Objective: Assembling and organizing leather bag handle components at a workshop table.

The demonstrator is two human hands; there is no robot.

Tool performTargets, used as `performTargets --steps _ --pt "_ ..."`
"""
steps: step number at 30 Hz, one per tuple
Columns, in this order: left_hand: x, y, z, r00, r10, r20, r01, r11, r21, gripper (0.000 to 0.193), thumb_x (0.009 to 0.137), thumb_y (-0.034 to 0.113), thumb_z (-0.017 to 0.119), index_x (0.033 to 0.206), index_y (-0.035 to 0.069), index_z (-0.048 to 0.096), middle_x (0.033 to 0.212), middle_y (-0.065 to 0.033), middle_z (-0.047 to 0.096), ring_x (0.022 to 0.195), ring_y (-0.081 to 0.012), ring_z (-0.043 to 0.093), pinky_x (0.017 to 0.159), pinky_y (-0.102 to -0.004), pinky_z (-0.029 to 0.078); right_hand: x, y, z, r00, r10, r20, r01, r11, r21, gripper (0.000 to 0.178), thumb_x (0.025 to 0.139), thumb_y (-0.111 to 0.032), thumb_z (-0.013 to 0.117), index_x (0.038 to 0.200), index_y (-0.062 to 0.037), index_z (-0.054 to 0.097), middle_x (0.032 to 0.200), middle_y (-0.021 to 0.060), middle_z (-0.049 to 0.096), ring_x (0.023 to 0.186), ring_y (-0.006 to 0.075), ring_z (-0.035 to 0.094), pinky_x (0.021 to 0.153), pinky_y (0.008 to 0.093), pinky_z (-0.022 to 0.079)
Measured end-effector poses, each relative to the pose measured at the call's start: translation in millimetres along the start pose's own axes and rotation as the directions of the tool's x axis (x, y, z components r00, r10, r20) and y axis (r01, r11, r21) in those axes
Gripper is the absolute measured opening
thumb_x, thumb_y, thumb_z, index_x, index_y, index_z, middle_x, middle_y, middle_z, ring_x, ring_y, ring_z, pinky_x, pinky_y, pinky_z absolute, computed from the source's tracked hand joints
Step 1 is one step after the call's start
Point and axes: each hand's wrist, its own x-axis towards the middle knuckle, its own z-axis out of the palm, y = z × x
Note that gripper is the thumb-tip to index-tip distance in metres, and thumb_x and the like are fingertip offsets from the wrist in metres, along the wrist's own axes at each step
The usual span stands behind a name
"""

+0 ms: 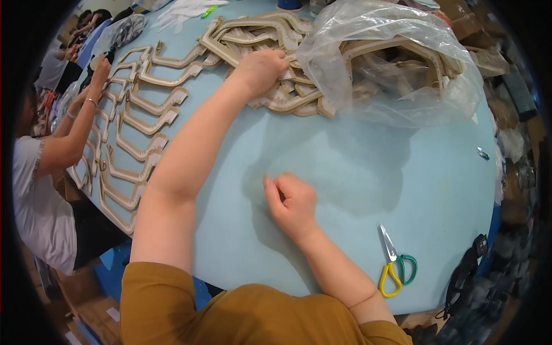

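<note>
My left hand (263, 71) reaches to the heap of beige, angular curved strips (253, 34) at the far middle of the table. Its fingers are curled down among the strips, and the fingertips are hidden, so what they grip cannot be made out. Nearer to me, my right hand (292, 202) hovers over the light blue tabletop (351, 241), closed in a loose fist with the thumb raised; nothing shows in it. A clear plastic bag (397, 109) with more beige strips inside lies right of the heap.
Rows of similar strips (150, 106) are spread along the left. Scissors (392, 261) with yellow and green handles lie at the near right, and a small metal tool (483, 153) at the right edge. White gloves (181, 12) lie far off. Another person (49, 190) works at left.
</note>
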Motion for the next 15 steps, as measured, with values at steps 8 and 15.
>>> performTargets --steps 8,15 --pt "2.8 2.2 -2.5 0.997 0.048 0.055 -0.047 0.999 -0.010 0.009 0.081 0.005 0.056 0.087 0.003 0.062 0.095 -0.0124 0.061 0.094 -0.0291 0.062 0.077 -0.0388 0.053 -0.2 -1.9 2.2 1.000 0.017 0.007 -0.017 0.999 0.034 0.032 0.083 -0.013 0.064 0.058 -0.0059 0.044 0.055 0.0070 0.044 0.046 0.0231 0.040 0.043 0.0356 0.030" --pt "-18.2 -18.2 2.7 0.844 -0.535 -0.024 0.368 0.611 -0.701 0.018 0.094 0.015 0.054 0.103 0.000 0.060 0.086 -0.0083 0.066 0.075 -0.0118 0.064 0.068 -0.0254 0.051 2.2 -3.0 4.1 1.000 0.009 0.013 -0.009 1.000 0.028 0.033 0.083 -0.013 0.064 0.058 -0.0058 0.044 0.054 0.0071 0.042 0.047 0.0227 0.039 0.043 0.0353 0.029"
